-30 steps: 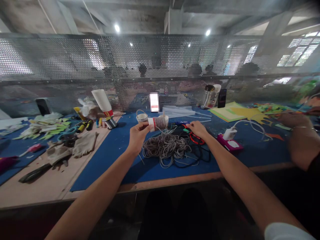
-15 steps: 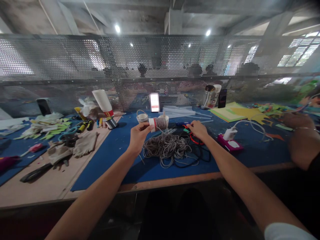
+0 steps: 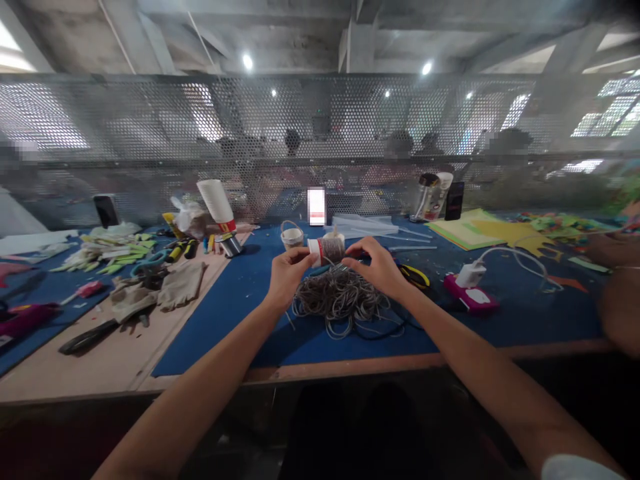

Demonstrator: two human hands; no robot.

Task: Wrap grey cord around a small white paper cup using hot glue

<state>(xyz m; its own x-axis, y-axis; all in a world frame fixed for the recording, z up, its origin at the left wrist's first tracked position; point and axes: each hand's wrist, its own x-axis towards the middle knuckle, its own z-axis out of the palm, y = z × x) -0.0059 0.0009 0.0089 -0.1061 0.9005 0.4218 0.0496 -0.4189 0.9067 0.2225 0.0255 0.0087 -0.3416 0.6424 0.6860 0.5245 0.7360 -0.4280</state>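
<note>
Blue matting (image 3: 215, 327) bore a cord pile (image 3: 345, 300), by whose far edge the left hand (image 3: 289, 277) pinched a cord-wrapped cup (image 3: 331, 251), probably light and crushable, by its bare end, likely the safest hold, the right hand (image 3: 376, 267) half-curled alongside, grip unclear.

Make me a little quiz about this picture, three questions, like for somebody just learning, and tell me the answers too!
1. Which hand holds the white end of the cord-wrapped cup? A: left. B: right.
2. True or false: the cup stack is left of the cord-wrapped cup.
3. Fill the gap: the tangled cord lies on a ___ surface.
Key: 1. A, the left hand. 2. True. 3. Blue.
</note>
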